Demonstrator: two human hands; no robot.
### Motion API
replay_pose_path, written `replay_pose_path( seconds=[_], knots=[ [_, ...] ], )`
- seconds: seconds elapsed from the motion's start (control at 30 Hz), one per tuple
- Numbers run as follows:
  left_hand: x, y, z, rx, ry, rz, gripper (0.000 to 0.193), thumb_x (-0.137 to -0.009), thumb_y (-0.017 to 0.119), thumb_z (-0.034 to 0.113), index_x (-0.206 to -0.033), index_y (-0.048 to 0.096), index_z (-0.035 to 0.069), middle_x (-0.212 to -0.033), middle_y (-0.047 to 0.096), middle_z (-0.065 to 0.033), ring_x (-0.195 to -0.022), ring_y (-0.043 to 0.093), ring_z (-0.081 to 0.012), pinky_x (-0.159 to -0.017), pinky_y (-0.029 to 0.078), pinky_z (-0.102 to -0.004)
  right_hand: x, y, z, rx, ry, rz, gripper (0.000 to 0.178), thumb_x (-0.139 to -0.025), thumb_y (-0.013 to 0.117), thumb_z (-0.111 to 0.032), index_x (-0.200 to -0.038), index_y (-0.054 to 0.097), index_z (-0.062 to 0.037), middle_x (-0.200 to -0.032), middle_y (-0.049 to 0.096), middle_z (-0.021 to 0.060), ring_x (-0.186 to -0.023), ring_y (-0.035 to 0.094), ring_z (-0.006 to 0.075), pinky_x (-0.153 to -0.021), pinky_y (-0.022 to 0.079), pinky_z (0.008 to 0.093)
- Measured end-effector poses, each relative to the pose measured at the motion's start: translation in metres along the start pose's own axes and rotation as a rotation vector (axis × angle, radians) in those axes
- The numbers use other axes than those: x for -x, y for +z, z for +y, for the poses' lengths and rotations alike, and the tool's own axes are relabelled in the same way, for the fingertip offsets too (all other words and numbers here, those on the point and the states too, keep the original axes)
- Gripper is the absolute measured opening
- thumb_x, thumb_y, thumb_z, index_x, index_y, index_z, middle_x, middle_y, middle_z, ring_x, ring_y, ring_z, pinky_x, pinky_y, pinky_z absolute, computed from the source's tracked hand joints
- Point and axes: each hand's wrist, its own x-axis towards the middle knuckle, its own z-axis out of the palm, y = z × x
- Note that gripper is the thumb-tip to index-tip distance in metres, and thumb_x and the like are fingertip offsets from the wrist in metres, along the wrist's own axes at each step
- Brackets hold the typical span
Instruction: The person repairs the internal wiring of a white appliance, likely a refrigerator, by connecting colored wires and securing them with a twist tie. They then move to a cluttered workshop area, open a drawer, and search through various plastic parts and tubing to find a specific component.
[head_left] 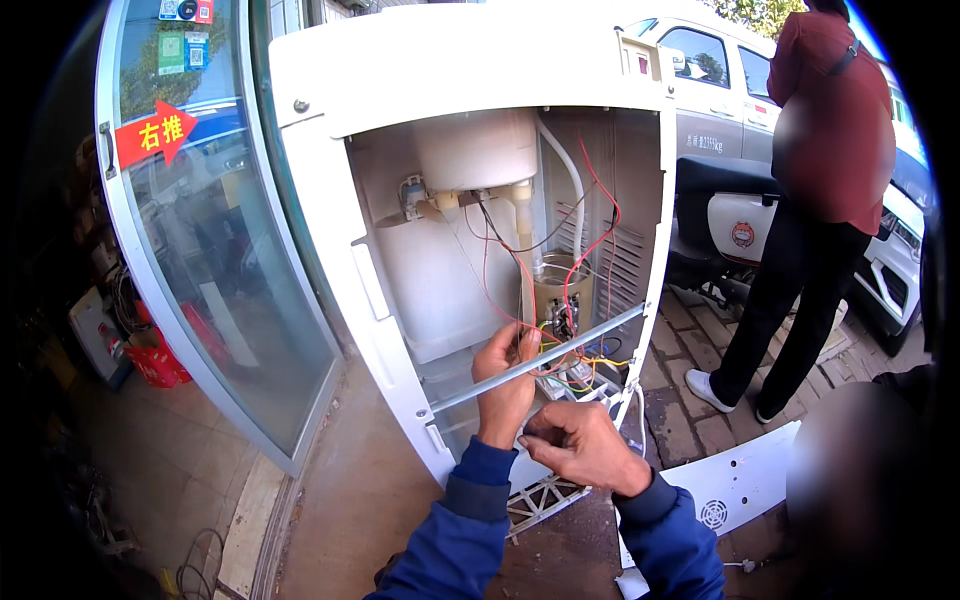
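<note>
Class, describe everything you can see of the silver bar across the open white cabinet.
The silver bar is slim, straight and metallic-looking, with a dull sheen. It spans the opening of the white cabinet from side to side, slanting in this view, its right end higher in the picture. The left hand is partly behind it; whether they touch is unclear. The right hand is below it in the picture, apart.
</note>
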Motion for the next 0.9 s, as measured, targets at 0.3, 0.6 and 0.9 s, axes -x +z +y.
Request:
replay_pose_path(
  seconds=[0.3,0.6,0.9],
  knots=[
    [0.001,0.002,-0.004,0.066,-0.059,0.01,0.028,-0.101,0.068,0.02,-0.117,0.07,-0.003,-0.082,0.068,-0.0044,-0.074,0.058,-0.0074,-0.065,0.05,-0.0269,-0.103,-0.081,-0.084,-0.117,-0.2,0.505,0.033,-0.104,0.058,-0.017,-0.118,0.064,0.0121,-0.101,0.07,0.0139,-0.09,0.07,0.0169,-0.08,0.058,0.0293],
    [0.002,0.004,-0.004,0.008,-0.02,0.027,0.023,-0.1,0.067,0.014,-0.116,0.071,-0.002,-0.08,0.066,-0.0065,-0.071,0.058,-0.0094,-0.065,0.05,-0.0283,-0.18,-0.09,-0.086,-0.11,0.038,0.254,0.039,-0.094,0.067,-0.016,-0.112,0.067,0.0181,-0.1,0.072,0.0183,-0.097,0.066,0.0218,-0.086,0.05,0.031],
    [0.0,-0.006,0.001,-0.074,0.054,0.042,0.026,-0.101,0.067,0.016,-0.117,0.072,-0.004,-0.077,0.064,-0.0023,-0.068,0.056,-0.007,-0.059,0.052,-0.0277,-0.189,-0.069,-0.072,-0.351,0.134,0.254,0.029,-0.1,0.067,-0.016,-0.105,0.069,0.012,-0.095,0.071,0.0154,-0.086,0.067,0.018,-0.083,0.058,0.0335]
  ],
)
